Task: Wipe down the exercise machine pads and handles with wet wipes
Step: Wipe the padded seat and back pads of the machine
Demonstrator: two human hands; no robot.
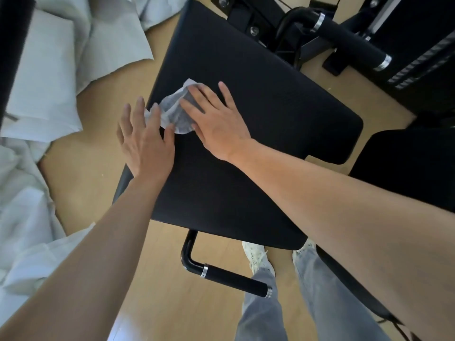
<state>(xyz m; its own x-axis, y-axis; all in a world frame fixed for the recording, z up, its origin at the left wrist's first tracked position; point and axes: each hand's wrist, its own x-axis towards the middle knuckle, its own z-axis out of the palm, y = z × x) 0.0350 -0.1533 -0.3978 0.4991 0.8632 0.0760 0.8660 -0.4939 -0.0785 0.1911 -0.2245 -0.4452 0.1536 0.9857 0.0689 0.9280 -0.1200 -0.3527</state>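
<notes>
A crumpled white wet wipe (173, 112) lies on the large black pad (258, 134) of the exercise machine, near the pad's left edge. My right hand (216, 119) presses flat on the wipe's right side, fingers spread. My left hand (145, 139) rests at the pad's left edge, its fingertips touching the wipe's left side. A black handle with a chrome ring (236, 279) juts out below the pad's near edge. A second black handle (349, 40) sits beyond the pad's far right.
White sheets (44, 77) lie rumpled over the wooden floor (98, 173) at the left. Another black pad (406, 163) is at the right, and the black machine frame (418, 33) at the top right. My legs and white shoes (258, 257) stand below the pad.
</notes>
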